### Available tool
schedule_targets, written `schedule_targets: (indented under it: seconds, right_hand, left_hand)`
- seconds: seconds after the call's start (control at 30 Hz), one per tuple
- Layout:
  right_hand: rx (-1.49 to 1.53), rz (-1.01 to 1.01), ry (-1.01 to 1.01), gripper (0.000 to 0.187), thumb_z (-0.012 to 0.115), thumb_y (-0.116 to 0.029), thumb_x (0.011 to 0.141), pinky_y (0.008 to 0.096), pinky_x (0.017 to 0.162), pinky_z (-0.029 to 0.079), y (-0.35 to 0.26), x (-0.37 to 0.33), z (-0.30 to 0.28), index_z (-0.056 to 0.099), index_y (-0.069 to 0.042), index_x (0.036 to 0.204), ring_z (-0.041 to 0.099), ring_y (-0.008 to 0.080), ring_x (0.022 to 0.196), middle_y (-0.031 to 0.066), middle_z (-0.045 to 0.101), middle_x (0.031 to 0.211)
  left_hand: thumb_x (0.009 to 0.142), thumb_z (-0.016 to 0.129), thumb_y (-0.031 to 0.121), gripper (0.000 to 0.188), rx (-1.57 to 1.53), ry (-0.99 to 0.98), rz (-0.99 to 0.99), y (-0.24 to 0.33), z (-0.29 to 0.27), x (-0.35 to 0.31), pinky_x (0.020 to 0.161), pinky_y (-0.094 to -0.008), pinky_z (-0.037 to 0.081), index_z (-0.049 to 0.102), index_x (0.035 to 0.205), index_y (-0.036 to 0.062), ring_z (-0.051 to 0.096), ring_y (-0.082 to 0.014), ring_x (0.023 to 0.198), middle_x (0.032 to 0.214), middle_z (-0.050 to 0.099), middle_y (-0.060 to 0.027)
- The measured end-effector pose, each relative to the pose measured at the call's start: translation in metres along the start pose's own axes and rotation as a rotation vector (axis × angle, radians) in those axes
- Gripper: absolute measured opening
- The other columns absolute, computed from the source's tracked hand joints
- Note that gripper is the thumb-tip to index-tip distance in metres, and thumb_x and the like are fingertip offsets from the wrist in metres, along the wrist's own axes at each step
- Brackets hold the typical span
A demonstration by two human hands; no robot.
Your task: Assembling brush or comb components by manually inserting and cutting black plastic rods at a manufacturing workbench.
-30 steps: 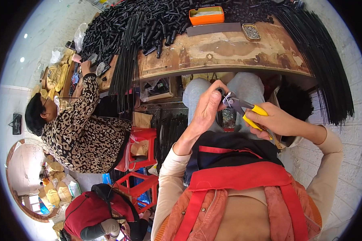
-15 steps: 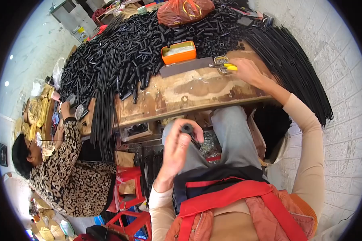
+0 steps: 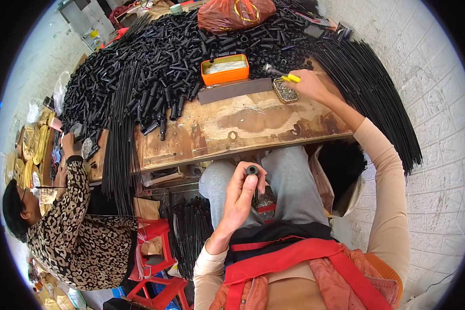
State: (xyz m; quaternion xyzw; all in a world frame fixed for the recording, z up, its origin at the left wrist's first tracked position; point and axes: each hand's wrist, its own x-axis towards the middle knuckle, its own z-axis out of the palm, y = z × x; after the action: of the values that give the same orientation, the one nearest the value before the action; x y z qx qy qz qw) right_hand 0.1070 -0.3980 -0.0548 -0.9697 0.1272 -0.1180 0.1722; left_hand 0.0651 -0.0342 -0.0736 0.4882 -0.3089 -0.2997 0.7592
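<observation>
My left hand [image 3: 236,199], above my lap in front of the table, is closed round a black tubular piece [image 3: 251,170]. The piece's round, hollow end faces up beside my thumb. Over the table my right hand [image 3: 310,83] grips pliers [image 3: 293,78] with yellow handles. Their metal jaws point left, toward the pile of black parts; I cannot make out anything between them. Just below the pliers sits a small tray [image 3: 280,98] of tiny metal pieces. A grey flat strip [image 3: 235,92] lies to its left, in front of an orange box [image 3: 225,77] holding thin pale pieces.
A large heap of black tubular parts [image 3: 155,72] covers the back of the wooden table [image 3: 191,137]. Bundles of thin black rods lie left [image 3: 120,134] and right [image 3: 372,88]. A red plastic bag [image 3: 236,15] rests on the heap. A co-worker [image 3: 72,222] sits at left near red stools [image 3: 157,248].
The pliers have lifted off the small tray, their jaws now beyond its back edge. My left hand has shifted right with the black piece. The view has shifted slightly too.
</observation>
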Motion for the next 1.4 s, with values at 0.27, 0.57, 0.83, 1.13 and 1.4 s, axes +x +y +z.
schedule_targets:
  seconds: [0.27,0.57,0.83,1.13,1.4]
  right_hand:
    - [1.182,0.487,-0.352,0.014,0.065,-0.018,0.087,0.0257,0.055,0.048,0.016,-0.002,-0.008,0.064,-0.004,0.087,0.058,0.0108,0.063,0.0021,0.062,0.074]
    - [1.595,0.388,-0.437,0.02,0.064,-0.019,0.091,0.0256,0.072,0.05,-0.087,-0.112,-0.031,0.061,-0.005,0.104,0.061,0.011,0.08,0.0019,0.063,0.089]
    - [1.582,0.338,-0.357,0.021,0.064,-0.018,0.091,0.028,0.067,0.051,-0.151,-0.191,-0.033,0.06,-0.003,0.106,0.063,0.015,0.077,0.0074,0.063,0.092]
    - [1.419,0.067,-0.068,0.017,0.062,-0.019,0.094,0.0263,0.067,0.044,-0.178,-0.228,-0.013,0.058,-0.002,0.094,0.053,0.0116,0.073,0.0027,0.056,0.081]
    - [1.457,0.028,-0.074,0.018,0.061,-0.019,0.095,0.0254,0.065,0.041,-0.182,-0.232,-0.014,0.058,-0.002,0.093,0.053,0.0112,0.07,0.0027,0.056,0.081]
  left_hand:
    - [0.103,0.046,0.03,0.028,0.028,-0.03,0.032,0.011,0.021,-0.026,0.077,-0.0289,0.046,0.051,0.106,0.0019,0.048,-0.0096,0.075,0.081,0.05,-0.001]
    - [0.103,0.045,0.029,0.028,0.08,0.0,0.073,0.015,0.035,-0.039,0.071,-0.0257,0.043,0.051,0.107,0.0019,0.046,-0.0089,0.072,0.078,0.049,-0.0008]
    - [0.103,0.045,0.028,0.028,0.081,0.089,0.123,0.015,0.05,-0.037,0.062,-0.0225,0.036,0.052,0.113,0.0026,0.041,-0.0076,0.068,0.076,0.047,0.0003]
    - [0.105,0.032,0.046,0.06,0.156,-0.011,0.097,0.02,0.063,-0.039,0.063,-0.0225,0.033,0.042,0.139,-0.0017,0.039,-0.0083,0.07,0.078,0.046,0.0001]
    - [0.104,0.03,0.049,0.064,0.125,-0.039,0.084,0.019,0.059,-0.038,0.062,-0.0221,0.034,0.043,0.139,-0.0032,0.044,-0.0085,0.072,0.078,0.049,-0.0002]
